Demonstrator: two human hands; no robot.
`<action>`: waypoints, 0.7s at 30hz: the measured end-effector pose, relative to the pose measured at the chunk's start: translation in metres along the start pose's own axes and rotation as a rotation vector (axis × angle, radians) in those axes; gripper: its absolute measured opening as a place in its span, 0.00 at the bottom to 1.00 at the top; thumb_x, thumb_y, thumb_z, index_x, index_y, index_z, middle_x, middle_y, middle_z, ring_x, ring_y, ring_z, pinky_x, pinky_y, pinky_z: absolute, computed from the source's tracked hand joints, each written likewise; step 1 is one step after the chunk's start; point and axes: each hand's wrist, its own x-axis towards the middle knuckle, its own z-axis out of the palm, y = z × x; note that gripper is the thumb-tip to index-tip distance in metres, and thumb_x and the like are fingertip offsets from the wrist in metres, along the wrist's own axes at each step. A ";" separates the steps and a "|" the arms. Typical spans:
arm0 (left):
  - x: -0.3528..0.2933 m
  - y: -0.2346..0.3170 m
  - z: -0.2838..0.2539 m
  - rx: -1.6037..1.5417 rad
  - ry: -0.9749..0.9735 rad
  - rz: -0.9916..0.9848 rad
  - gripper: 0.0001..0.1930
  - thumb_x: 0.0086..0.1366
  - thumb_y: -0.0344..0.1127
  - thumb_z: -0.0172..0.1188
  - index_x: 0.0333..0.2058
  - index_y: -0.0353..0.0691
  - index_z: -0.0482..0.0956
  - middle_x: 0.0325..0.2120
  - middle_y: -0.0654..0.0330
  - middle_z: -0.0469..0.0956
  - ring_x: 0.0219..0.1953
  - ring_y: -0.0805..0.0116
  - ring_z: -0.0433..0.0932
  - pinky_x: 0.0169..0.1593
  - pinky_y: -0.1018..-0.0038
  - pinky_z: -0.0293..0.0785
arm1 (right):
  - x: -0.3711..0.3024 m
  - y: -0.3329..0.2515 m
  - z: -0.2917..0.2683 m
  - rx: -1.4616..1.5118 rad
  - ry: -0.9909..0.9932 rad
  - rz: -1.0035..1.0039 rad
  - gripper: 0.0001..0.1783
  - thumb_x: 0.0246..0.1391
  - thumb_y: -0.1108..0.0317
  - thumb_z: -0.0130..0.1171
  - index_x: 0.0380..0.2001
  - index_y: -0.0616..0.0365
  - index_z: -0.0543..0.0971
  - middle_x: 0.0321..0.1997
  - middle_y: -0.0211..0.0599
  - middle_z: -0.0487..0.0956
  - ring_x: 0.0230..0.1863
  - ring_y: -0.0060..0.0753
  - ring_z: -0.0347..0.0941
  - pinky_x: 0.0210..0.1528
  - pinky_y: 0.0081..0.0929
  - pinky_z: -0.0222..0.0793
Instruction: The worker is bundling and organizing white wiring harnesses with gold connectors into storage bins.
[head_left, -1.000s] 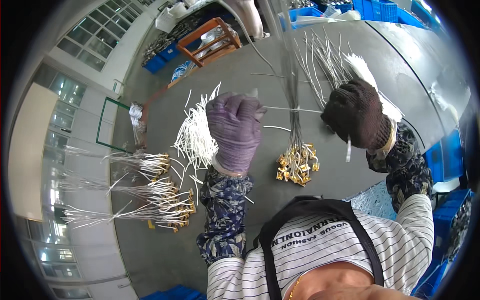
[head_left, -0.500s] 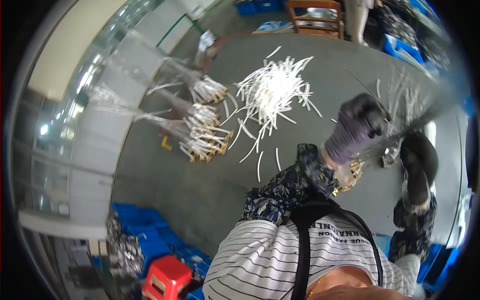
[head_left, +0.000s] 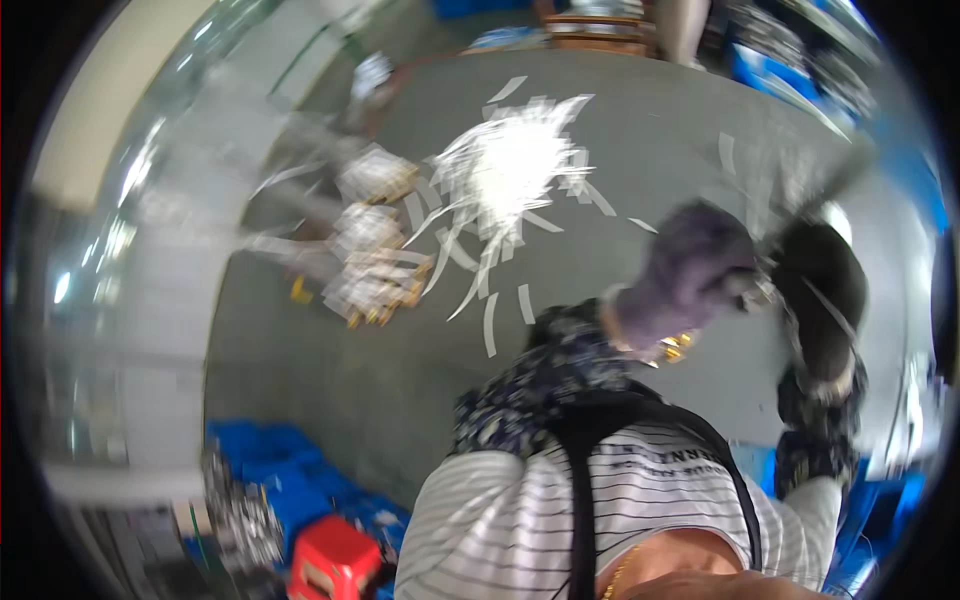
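Note:
My left hand (head_left: 690, 265), in a purple-grey glove with dark fingers, is closed, its fingertips at a small silvery piece (head_left: 758, 292). What it grips is too blurred to make out. Just right of it is my right hand (head_left: 822, 280) in a dark glove, its fingers smeared by motion and mostly hidden. A thin pale strip (head_left: 832, 306) shows against that glove. Small gold-coloured pieces (head_left: 678, 347) lie on the grey table (head_left: 400, 390) below my left wrist. Farther off is a loose pile of white strips (head_left: 512, 170).
Bundles of white strips with gold ends (head_left: 375, 265) lie at the table's left. Clear, glossy strips (head_left: 785, 170) lie beyond my hands. A red stool (head_left: 335, 558) and blue bins (head_left: 285, 465) stand lower left. A wooden chair (head_left: 600, 35) and a person (head_left: 682, 30) are behind the table.
My hands have come closer together; the left has lowered and the right has risen a little. The whole view has shifted, so the table and piles appear farther left.

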 end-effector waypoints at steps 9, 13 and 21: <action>0.016 0.014 0.018 -0.477 -0.119 -0.221 0.15 0.60 0.48 0.62 0.30 0.41 0.79 0.47 0.52 0.75 0.46 0.56 0.74 0.49 0.64 0.71 | 0.016 -0.001 -0.030 -0.702 -0.044 -0.626 0.17 0.35 0.68 0.64 0.35 0.49 0.80 0.36 0.35 0.78 0.33 0.35 0.76 0.32 0.35 0.69; 0.025 0.018 0.022 -0.817 0.008 -0.505 0.14 0.63 0.44 0.61 0.36 0.38 0.78 0.44 0.53 0.76 0.42 0.68 0.76 0.47 0.72 0.72 | 0.016 0.001 -0.035 -0.822 -0.016 -0.717 0.22 0.30 0.65 0.63 0.37 0.49 0.82 0.34 0.34 0.78 0.30 0.35 0.76 0.30 0.33 0.69; 0.038 -0.004 0.028 -0.711 -0.095 -0.578 0.06 0.55 0.25 0.62 0.33 0.36 0.79 0.26 0.61 0.76 0.30 0.73 0.76 0.36 0.76 0.72 | 0.002 0.007 -0.036 -0.919 0.047 -0.492 0.12 0.30 0.67 0.64 0.25 0.53 0.81 0.29 0.34 0.76 0.30 0.38 0.72 0.31 0.34 0.65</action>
